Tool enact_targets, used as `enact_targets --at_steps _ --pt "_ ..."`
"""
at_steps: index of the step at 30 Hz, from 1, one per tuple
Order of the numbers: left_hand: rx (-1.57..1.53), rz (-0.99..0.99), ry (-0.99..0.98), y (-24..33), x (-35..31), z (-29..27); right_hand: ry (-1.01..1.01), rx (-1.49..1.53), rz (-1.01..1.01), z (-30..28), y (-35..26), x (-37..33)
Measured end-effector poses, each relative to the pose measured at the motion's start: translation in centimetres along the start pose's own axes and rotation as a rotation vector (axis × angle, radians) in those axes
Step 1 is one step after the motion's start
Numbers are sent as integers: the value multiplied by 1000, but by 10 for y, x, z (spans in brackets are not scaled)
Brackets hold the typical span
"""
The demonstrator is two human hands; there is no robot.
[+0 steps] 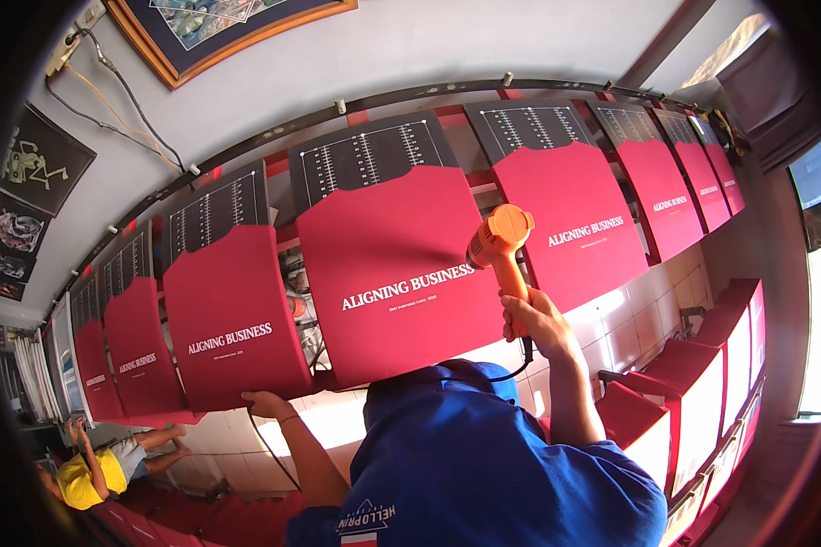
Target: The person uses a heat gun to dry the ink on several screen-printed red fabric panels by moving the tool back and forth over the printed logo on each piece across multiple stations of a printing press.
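From the middle of your view, your right hand (543,324) at four o'clock is closed around the handle of the orange heat gun (507,232) at two o'clock, probably so that its nozzle faces the central red panel (388,232). Your left hand (269,404), at half past seven, is at the lower edge of the left red panel (223,287); I cannot tell whether it grips. Dark boards (400,150) under the panels seem to keep the fabric flat. Outward are a pale wall (265,91) at eleven and a person in yellow (82,476) at eight.

A framed picture (196,25) hangs at eleven o'clock, a dark curtain (771,100) at two, and a yellow-shirted person (84,479) is at eight.
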State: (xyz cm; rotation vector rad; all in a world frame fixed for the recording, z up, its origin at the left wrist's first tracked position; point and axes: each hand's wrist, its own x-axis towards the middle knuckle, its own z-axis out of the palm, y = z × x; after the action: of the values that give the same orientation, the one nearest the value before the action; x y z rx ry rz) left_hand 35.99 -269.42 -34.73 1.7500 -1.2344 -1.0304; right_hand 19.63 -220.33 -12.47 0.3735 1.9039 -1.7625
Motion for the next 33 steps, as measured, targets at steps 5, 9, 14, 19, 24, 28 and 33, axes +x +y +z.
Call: enact_targets --at_steps 5,9,14,19,24,28,33 --pt "47 28 73 -9 10 1 -10 15 18 -7 -1 1" --pt "54 13 93 -18 17 2 -17 -19 43 -14 -11 -9" --pt "-18 21 17 -26 25 -1 -37 24 53 -19 -3 -6" --pt "-8 10 24 -6 1 3 -29 18 46 -10 -1 -3" --pt "-57 2 11 -6 5 -1 -87 46 58 -9 -3 1" --pt "-36 31 44 -15 14 -1 -126 8 72 -7 -4 5" --pt "-98 11 -5 -11 8 2 -147 6 52 1 -12 5"
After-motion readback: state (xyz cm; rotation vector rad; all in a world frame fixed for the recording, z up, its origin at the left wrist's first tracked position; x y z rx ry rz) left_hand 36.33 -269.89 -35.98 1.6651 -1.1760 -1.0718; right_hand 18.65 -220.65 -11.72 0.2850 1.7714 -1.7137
